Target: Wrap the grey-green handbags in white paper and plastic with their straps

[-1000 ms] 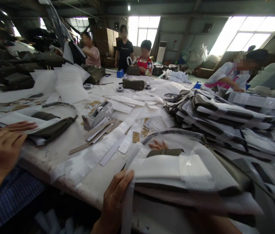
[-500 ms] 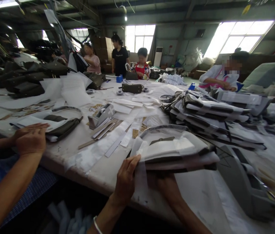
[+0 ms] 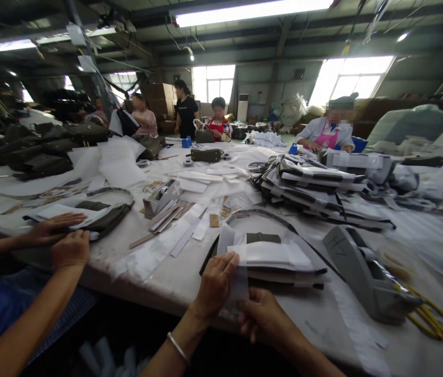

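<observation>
A dark olive handbag point(image 3: 263, 238) lies on the table before me, partly covered with white wrapping sheets point(image 3: 280, 255); its strap point(image 3: 261, 212) arches behind it. My left hand point(image 3: 214, 280) rests on the bag's near left end, fingers stretched out together and its thumb hidden. From under those fingertips a translucent strip point(image 3: 239, 285), apparently tape, hangs over the bag's front edge. My right hand point(image 3: 266, 314) is closed, with thumb and forefinger pinching the strip's lower end just below the bag.
A grey tape dispenser point(image 3: 370, 277) and yellow-handled scissors point(image 3: 435, 317) lie at right. Wrapped bags point(image 3: 308, 193) are piled behind. Another dispenser point(image 3: 162, 199) stands among cardboard strips point(image 3: 166, 217). At left, a co-worker's hands point(image 3: 68, 246) work on a similar bag point(image 3: 115, 217).
The bag, tilted up with my right hand beneath it before, now lies lower on the table. My right hand has come out to the strip; my left fingers have moved onto the bag's top.
</observation>
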Demonstrator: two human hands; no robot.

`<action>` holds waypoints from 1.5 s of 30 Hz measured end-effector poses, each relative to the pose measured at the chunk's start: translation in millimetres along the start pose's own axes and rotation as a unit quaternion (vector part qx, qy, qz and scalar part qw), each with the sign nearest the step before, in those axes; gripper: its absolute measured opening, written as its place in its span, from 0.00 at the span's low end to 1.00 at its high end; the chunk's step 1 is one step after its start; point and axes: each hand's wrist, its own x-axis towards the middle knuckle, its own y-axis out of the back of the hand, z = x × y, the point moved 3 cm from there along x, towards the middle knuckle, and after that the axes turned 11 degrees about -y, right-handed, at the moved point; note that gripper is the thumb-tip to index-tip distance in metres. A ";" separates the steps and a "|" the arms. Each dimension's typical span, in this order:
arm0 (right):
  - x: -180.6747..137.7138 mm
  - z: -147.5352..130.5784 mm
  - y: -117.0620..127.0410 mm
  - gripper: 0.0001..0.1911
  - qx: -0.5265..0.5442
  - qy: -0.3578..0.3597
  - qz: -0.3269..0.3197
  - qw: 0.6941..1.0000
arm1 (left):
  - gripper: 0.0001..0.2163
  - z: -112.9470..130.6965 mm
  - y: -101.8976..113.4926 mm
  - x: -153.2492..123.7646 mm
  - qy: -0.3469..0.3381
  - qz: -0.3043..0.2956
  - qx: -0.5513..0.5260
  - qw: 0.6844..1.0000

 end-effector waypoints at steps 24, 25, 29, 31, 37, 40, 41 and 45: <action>30.9 -156.4 79.8 0.14 -0.493 0.217 0.214 0.815 | 0.21 1.8 1.0 -5.8 -0.026 -0.051 -0.019 0.998; 40.4 -153.1 79.6 0.14 -0.492 0.219 0.204 0.818 | 0.21 1.9 1.2 -6.4 -0.029 -0.051 -0.021 0.998; 60.4 -144.7 77.8 0.14 -0.469 0.234 0.180 0.832 | 0.20 2.3 0.9 -8.4 -0.033 -0.059 -0.034 0.997; 64.4 -144.7 76.3 0.13 -0.466 0.237 0.160 0.838 | 0.20 2.1 0.2 -9.0 -0.028 -0.065 -0.036 0.997; 69.0 -146.1 69.6 0.12 -0.497 0.265 0.143 0.814 | 0.19 1.9 -0.8 -8.6 -0.035 -0.057 -0.042 0.997; 67.3 -145.2 65.0 0.12 -0.509 0.281 0.156 0.798 | 0.19 2.1 -0.4 -8.3 -0.036 -0.059 -0.055 0.996; 65.3 -145.7 63.0 0.12 -0.514 0.286 0.162 0.792 | 0.19 2.1 -0.4 -8.3 -0.033 -0.060 -0.061 0.996; 45.9 -149.6 52.8 0.14 -0.526 0.305 0.194 0.770 | 0.20 0.9 -1.7 -8.4 -0.009 -0.059 -0.086 0.994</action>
